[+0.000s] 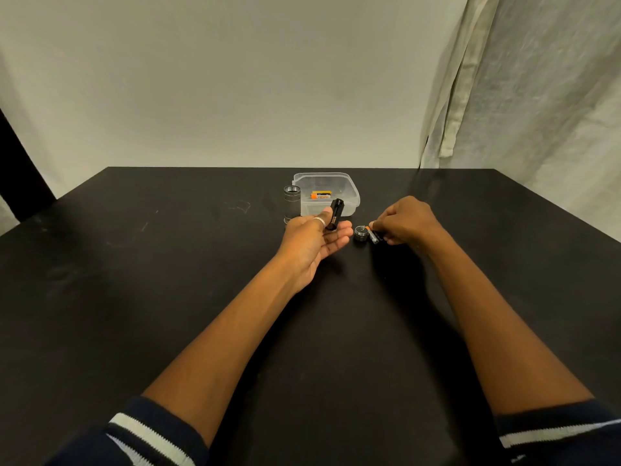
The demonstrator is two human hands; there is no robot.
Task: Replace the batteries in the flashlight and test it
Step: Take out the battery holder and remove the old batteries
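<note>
My left hand point(316, 242) lies palm up and holds a black battery holder point(336, 215) between thumb and fingers. The grey flashlight body point(291, 203) stands upright on the table just left of it, open end up. My right hand point(403, 220) is curled over small batteries point(373, 235) lying on the table, fingertips pinching one with an orange end. The round flashlight cap point(361, 232) sits between my hands, touching the batteries. A clear plastic box point(349, 193) behind holds an orange battery point(321, 195).
The black table point(168, 280) spreads wide on all sides, with its far edge just behind the plastic box. A white wall and a pale curtain point(504, 95) stand beyond. A dark object point(20, 169) leans at the far left.
</note>
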